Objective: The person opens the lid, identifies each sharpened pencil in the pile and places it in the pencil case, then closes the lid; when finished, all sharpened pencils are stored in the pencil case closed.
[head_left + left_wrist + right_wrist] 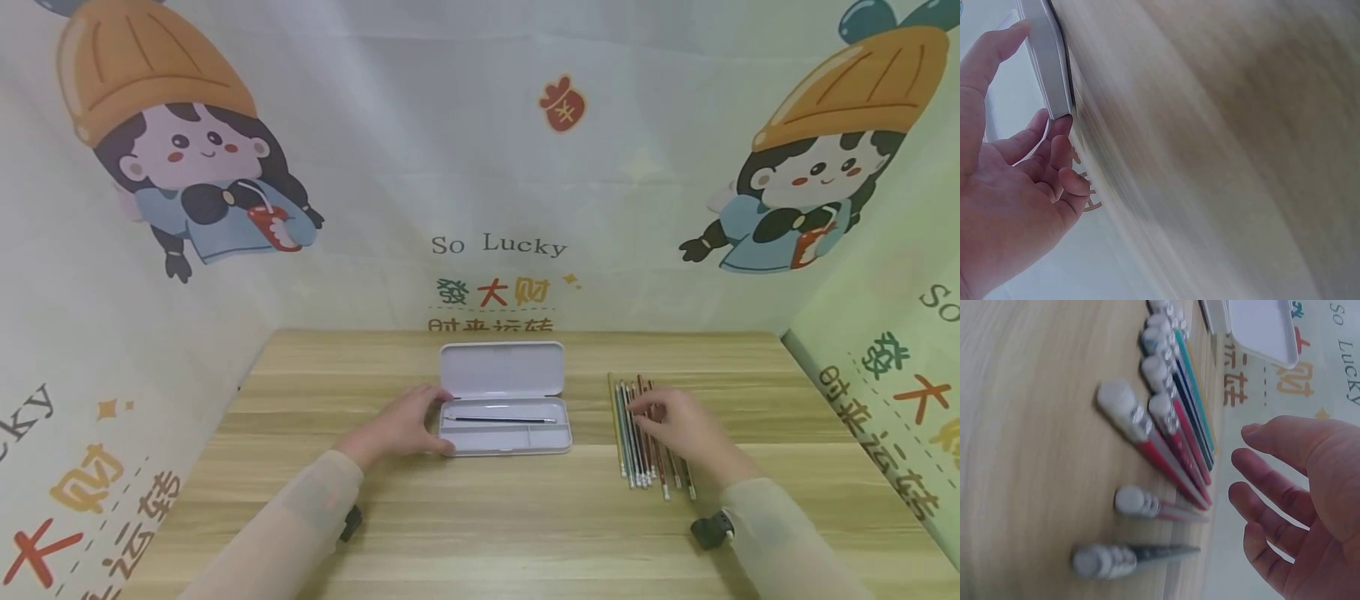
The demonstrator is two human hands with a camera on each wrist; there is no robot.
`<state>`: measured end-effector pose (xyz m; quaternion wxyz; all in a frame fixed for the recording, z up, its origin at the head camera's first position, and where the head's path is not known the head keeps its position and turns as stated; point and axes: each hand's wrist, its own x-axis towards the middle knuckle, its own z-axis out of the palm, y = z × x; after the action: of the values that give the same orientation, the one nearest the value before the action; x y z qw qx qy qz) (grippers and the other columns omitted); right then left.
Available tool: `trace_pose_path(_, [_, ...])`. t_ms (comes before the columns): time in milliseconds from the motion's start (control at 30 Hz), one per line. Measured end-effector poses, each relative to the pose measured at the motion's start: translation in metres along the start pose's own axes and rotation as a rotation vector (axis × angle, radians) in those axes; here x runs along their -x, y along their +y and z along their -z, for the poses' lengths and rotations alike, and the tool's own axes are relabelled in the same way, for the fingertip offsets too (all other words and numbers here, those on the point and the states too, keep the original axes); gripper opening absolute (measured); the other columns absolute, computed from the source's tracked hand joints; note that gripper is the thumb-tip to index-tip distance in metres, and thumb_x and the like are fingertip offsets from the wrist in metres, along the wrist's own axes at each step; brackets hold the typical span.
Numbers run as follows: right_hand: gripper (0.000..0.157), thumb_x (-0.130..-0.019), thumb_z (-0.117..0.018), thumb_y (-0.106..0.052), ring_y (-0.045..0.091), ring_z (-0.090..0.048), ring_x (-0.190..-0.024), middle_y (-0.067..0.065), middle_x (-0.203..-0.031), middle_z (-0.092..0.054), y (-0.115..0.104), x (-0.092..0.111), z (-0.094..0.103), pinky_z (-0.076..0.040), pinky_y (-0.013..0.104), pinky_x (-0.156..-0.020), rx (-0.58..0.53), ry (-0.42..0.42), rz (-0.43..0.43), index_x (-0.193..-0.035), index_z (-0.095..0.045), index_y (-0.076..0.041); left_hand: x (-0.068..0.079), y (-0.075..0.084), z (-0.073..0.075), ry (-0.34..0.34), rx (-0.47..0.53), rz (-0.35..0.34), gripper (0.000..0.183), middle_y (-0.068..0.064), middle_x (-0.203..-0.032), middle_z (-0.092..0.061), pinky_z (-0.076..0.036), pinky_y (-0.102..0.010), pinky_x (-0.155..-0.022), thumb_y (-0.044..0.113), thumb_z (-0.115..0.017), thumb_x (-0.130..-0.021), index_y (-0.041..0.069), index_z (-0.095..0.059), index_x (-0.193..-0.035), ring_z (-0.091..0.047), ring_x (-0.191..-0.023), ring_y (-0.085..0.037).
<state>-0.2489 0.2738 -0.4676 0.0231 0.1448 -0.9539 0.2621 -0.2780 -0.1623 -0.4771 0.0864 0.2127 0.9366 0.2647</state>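
Observation:
A white pencil case (551,437) lies with its lid raised on the table. One dark pencil (501,419) rests in its long rear compartment. My left hand (401,422) holds the case by its left end, thumb at the front corner and fingers at the back; the left wrist view shows the thumb on the rim of the case (1047,62). Over a spread of pencils (636,454) hovers my right hand (686,429). In the right wrist view, the right hand's fingers (1275,485) are relaxed and hold nothing, close above the pencils (1172,431) with their white erasers.
The wooden table (480,533) ends at the back against a printed cloth (637,250), which also hangs at both sides. The case's upright lid (501,369) stands toward the back edge. Small black devices are worn at both wrists.

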Motion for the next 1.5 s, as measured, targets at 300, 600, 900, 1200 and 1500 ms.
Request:
trace_pose_path(300, [0.017, -0.091, -0.073, -0.011, 0.013, -0.06, -0.077, 0.011, -0.105, -0.075, 0.017, 0.01, 0.006, -0.053, 0.033, -0.066, 0.038, 0.003, -0.041, -0.108, -0.077, -0.008, 0.0, 0.001, 0.001, -0.013, 0.021, 0.001, 0.083, -0.016, -0.142, -0.059, -0.041, -0.052, -0.12, 0.033, -0.092, -0.072, 0.004, -0.056, -0.141, -0.052, -0.136, -0.036])
trace_pose_path(600, [0.022, -0.091, -0.074, -0.016, 0.021, -0.067, -0.083, 0.015, -0.109, -0.075, 0.025, 0.02, 0.014, -0.059, 0.041, -0.068, 0.068, -0.005, -0.106, -0.112, -0.077, -0.008, 0.0, -0.002, 0.0, -0.018, 0.022, 0.009, 0.084, -0.016, -0.141, -0.058, -0.04, -0.052, -0.121, 0.034, -0.093, -0.073, 0.003, -0.055, -0.141, -0.052, -0.136, -0.036])
trace_pose_path(900, [0.025, -0.089, -0.077, -0.021, 0.032, -0.072, -0.093, 0.014, -0.106, -0.076, 0.032, 0.027, 0.019, -0.06, 0.056, -0.077, 0.12, -0.033, -0.151, -0.11, -0.076, -0.007, 0.0, -0.001, 0.0, -0.019, 0.021, 0.02, 0.085, -0.016, -0.141, -0.058, -0.039, -0.052, -0.121, 0.035, -0.093, -0.073, 0.004, -0.054, -0.142, -0.051, -0.137, -0.036])
trace_pose_path(1200, [0.027, -0.087, -0.079, -0.022, 0.025, -0.069, -0.083, 0.01, -0.096, -0.076, 0.039, 0.031, 0.023, -0.059, 0.046, -0.068, 0.15, -0.053, -0.17, -0.109, -0.075, -0.007, 0.001, 0.0, 0.0, -0.02, 0.01, 0.016, 0.085, -0.016, -0.141, -0.058, -0.04, -0.053, -0.12, 0.034, -0.093, -0.072, 0.004, -0.055, -0.141, -0.052, -0.136, -0.037])
trace_pose_path(1500, [0.033, -0.087, -0.077, -0.019, 0.027, -0.07, -0.083, 0.012, -0.098, -0.076, 0.036, 0.028, 0.026, -0.059, 0.047, -0.068, 0.136, -0.084, -0.228, -0.117, -0.072, -0.004, 0.001, -0.002, 0.0, -0.018, 0.007, 0.021, 0.084, -0.016, -0.141, -0.058, -0.04, -0.052, -0.12, 0.035, -0.092, -0.073, 0.004, -0.054, -0.142, -0.052, -0.136, -0.036])
